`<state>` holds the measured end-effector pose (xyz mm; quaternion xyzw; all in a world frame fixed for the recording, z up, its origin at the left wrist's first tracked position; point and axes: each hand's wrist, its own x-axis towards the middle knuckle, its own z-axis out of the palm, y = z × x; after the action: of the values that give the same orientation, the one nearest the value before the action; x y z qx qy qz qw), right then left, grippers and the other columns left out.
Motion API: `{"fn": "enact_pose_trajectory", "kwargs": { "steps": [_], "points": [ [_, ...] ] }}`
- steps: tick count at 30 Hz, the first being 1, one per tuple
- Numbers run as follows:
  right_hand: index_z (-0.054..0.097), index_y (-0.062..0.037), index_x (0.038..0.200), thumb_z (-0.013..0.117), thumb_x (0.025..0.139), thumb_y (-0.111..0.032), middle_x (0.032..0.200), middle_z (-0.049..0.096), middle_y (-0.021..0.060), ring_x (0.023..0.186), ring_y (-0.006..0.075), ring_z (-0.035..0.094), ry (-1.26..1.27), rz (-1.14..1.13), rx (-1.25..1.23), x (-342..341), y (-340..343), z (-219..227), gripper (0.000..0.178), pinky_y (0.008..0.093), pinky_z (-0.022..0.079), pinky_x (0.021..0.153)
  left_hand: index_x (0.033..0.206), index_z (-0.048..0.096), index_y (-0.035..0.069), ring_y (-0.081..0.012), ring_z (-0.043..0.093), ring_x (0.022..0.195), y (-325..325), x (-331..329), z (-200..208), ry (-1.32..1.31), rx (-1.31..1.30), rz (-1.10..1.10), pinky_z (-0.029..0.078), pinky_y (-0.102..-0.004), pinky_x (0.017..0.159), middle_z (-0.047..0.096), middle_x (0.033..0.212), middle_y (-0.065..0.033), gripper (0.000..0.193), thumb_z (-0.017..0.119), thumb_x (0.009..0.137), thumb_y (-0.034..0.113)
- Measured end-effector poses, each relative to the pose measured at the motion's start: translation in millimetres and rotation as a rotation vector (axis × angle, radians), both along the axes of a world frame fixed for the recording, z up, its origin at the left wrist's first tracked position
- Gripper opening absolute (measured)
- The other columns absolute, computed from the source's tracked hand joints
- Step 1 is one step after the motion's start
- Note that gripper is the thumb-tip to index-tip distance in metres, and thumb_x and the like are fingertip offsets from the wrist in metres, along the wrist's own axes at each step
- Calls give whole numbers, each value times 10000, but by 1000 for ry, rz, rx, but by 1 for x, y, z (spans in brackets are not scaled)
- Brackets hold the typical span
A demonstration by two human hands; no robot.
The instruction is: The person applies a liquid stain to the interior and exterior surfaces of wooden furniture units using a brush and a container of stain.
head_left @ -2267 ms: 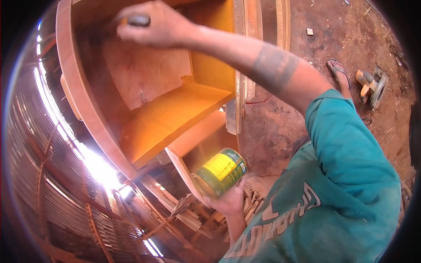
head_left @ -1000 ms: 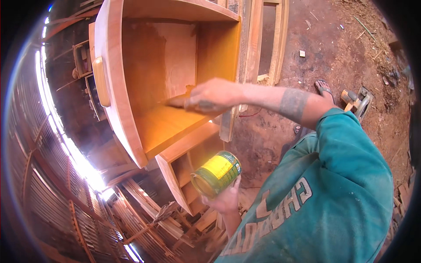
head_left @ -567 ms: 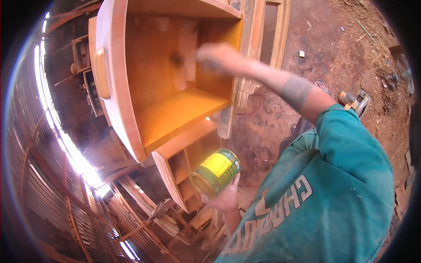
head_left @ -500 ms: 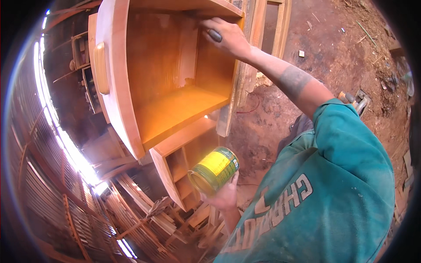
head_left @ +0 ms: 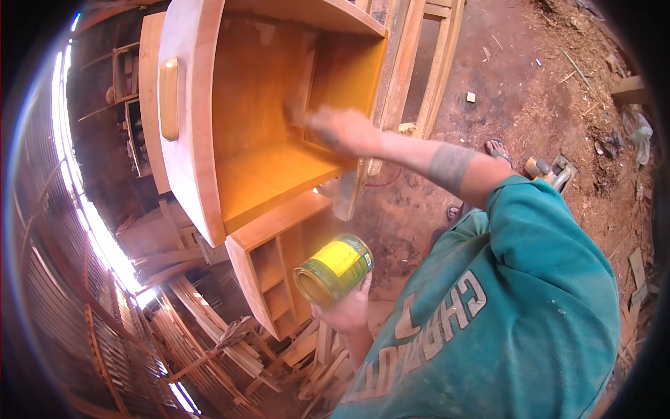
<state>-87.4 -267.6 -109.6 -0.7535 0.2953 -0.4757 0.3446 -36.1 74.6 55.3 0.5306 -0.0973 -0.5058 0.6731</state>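
My right hand (head_left: pixel 342 130), smeared by motion, is closed on a paintbrush (head_left: pixel 292 112) inside an open wooden drawer (head_left: pixel 272 181). The brush's dark end is blurred, close to the drawer's inner corner. Orange-brown finish coats the inner panels, with a paler strip near that corner. A light wooden handle (head_left: pixel 169 99) sits on the drawer's pale front. Lower down, my left hand (head_left: pixel 349 307) grips a tin (head_left: pixel 333 269) with a yellow and green label from below, holding it tilted. What is in the tin cannot be seen.
Below the drawer stands a wooden unit with small compartments (head_left: pixel 269 272). Loose planks (head_left: pixel 209 314) pile up at the lower left, beside a corrugated metal wall (head_left: pixel 49 279). A wooden frame (head_left: pixel 436 70) lies at the top. On the dirt floor rest a tool (head_left: pixel 551 171) and a sandalled foot (head_left: pixel 497 150).
My right hand has come down from the drawer's upper inner side toward its lower corner with the brush. My left hand still holds the tin, at nearly the same place. The view has shifted slightly.
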Motion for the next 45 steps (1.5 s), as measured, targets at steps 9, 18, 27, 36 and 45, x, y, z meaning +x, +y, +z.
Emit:
{"fn": "enact_pose_trajectory", "kwargs": {
  "steps": [9,18,27,36,45],
  "points": [
    [583,-136,1328,711,800,-139,1170,645,175,895,406,682,-87,-422,-135,-20,-58,-21,543,460,575,777,1559,375,235,-384,174,1520,-9,-8,-8,90,-92,23,75,-694,1177,276,1639,-73,822,536,852,623],
    [653,-69,1199,656,928,-197,1073,693,192,960,389,676,-197,-568,275,-31,-81,1,300,457,561,841,1559,375,257,-366,216,1502,-1,-10,-9,34,-52,98,119,-676,1173,284,1631,-65,889,631,799,639],
    [688,-79,1053,639,936,-272,895,701,211,848,409,684,-384,-408,303,-21,-65,6,231,484,553,732,1561,371,216,-391,206,1507,9,-3,-13,118,-122,94,100,-686,1172,279,1638,-81,807,497,875,621],
    [579,-110,1260,638,956,-267,1112,596,207,991,422,627,-480,-437,478,12,-37,116,347,495,530,847,1553,381,232,-387,208,1506,4,5,-1,41,-21,2,117,-706,1156,281,1635,-80,810,503,862,636],
    [570,-83,1240,626,961,-250,1163,569,206,1024,410,619,-574,-483,672,28,-48,75,331,502,532,882,1532,417,196,-392,191,1518,-18,-6,6,523,-272,98,88,-701,1171,299,1632,-100,787,529,871,609]
  ]
}}
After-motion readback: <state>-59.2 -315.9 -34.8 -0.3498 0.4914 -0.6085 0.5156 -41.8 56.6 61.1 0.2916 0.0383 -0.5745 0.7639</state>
